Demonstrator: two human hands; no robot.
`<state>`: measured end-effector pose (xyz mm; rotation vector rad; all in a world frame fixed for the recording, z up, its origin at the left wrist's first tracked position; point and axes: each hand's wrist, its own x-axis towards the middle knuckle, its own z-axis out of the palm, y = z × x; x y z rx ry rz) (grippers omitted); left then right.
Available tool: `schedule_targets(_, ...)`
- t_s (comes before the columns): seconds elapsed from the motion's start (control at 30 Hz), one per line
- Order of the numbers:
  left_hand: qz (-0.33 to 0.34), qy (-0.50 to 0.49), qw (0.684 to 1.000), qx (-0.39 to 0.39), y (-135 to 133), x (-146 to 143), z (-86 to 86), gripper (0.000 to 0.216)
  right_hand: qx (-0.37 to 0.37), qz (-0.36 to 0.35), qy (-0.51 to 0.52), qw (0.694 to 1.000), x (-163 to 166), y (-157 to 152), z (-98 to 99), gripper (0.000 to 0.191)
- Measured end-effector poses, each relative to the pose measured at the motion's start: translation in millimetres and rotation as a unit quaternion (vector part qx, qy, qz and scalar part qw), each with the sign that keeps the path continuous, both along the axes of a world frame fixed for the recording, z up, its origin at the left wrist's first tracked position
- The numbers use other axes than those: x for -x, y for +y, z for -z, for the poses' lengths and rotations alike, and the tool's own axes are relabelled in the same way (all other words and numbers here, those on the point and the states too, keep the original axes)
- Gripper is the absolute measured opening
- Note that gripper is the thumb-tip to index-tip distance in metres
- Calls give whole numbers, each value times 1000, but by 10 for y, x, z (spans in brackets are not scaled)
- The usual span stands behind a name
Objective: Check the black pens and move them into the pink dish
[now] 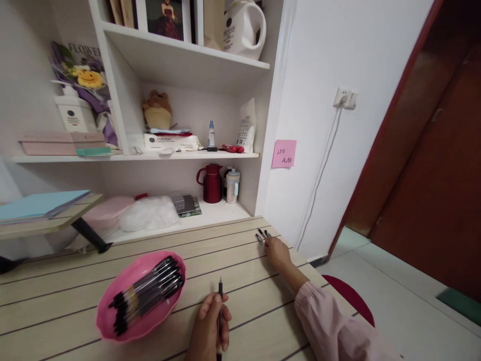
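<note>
My left hand [209, 323] is closed around a black pen [220, 301] that points away from me, held low over the wooden table [244, 260]. My right hand [277, 251], in a pink sleeve, reaches to the table's far right corner and its fingers pinch at a few black pens [261, 234] lying there. A pink bowl [112, 321] sits to the left of my left hand and holds several black pens [148, 293] laid side by side.
Behind the table stands a white shelf unit with a dark red jug [211, 183], a small cup [232, 186], bottles and boxes. A pink sticky note [284, 153] and a wall socket [344, 98] are on the white wall. A dark red door is at the right.
</note>
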<state>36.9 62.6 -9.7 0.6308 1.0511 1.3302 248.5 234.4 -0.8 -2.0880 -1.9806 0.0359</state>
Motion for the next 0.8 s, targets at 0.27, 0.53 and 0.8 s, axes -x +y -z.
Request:
schedule_targets(0.27,14,6,1000,-1,1,7,20,49,1,13,3,1000,49,65,15,19)
schedule_targets(0.53,19,8,1000,-4,5,20,61,50,-5,9,27,1000,38,-6,-42,17)
schedule_targets(0.8,-17,-139,990,-25,-20,4,-10,29,26,-53,102,993,238,-507,-207,18)
